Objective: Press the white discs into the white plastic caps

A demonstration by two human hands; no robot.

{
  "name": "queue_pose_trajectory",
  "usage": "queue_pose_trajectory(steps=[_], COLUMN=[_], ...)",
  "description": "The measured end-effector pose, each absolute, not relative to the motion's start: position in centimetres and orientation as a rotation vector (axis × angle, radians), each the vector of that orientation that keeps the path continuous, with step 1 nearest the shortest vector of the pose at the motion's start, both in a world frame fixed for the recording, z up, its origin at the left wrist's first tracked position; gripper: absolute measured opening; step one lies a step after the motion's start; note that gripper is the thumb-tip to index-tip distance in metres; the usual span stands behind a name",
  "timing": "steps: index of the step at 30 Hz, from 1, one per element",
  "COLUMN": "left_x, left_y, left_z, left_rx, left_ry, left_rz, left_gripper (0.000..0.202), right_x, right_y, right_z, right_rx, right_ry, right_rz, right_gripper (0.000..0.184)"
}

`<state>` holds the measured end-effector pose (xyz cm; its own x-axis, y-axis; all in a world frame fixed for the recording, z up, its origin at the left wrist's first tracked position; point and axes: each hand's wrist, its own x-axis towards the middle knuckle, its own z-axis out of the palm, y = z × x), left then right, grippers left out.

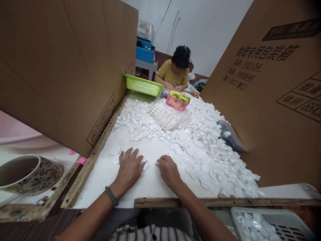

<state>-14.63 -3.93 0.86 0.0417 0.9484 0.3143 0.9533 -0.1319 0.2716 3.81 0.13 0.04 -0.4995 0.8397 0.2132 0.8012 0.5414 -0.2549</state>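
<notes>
While the left hand point(130, 169) lies palm-down on the white tabletop point(96, 187), fingers spread wide, a thin round white plastic disc point(145, 166) lies by its thumb, partly covered. Right hand point(169, 170) opposite, a short gap between; fingers bunched narrow, a pale edge at the tips. Cannot tell whether it grips anything. A single flat white disc point(115, 151) lies left of the left hand, part of another just below it.

Right of the right hand: broad heap of loose glossy white plastic discs point(200, 160), running to the far end. Among smaller white pieces point(140, 122) farther off, a clear plastic bag point(167, 118); at its far edge, a pink slatted plastic basket point(175, 104) of yellow-and-green packets point(179, 95). Lime-green perforated plastic basket point(144, 86) at far left.

Tall brown cardboard panels point(75, 67) flank both sides; a dark plastic-wrapped bundle point(230, 135) near the right one. Far end: seated person in a yellow top point(167, 71), head bent. Near left, a leaf-patterned mug point(47, 174) of dark liquid. Lower right, a pale plastic crate point(288, 217) with more white discs.
</notes>
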Motion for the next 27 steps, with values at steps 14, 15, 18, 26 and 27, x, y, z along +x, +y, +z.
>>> queue_pose_trajectory(steps=[14, 15, 18, 26, 27], left_x=[-14.9, -14.2, -12.5, -10.2, -10.0], left_y=[-3.6, -3.3, -2.4, 0.6, 0.8], left_z=[0.8, 1.0, 1.0, -0.7, -0.8], left_rx=[-2.246, -2.305, -2.458, -2.597, -2.604], left_ry=[-2.125, -2.155, -2.206, -2.243, -2.218], left_rz=[-1.064, -1.059, -1.004, -1.088, -1.114], left_gripper=[0.032, 0.033, 0.032, 0.045, 0.050], right_x=[-3.2, -2.8, -0.1, 5.7, 5.8], right_y=[12.3, 12.0, 10.1, 4.2, 3.9], right_z=[0.8, 0.6, 0.8, 0.9, 0.7], right_rx=[-1.582, -1.551, -1.405, -1.268, -1.294], right_ry=[-2.297, -2.303, -2.308, -2.408, -2.389], right_rz=[0.402, 0.416, 0.404, 0.405, 0.372], right_gripper=[0.015, 0.016, 0.013, 0.011, 0.012])
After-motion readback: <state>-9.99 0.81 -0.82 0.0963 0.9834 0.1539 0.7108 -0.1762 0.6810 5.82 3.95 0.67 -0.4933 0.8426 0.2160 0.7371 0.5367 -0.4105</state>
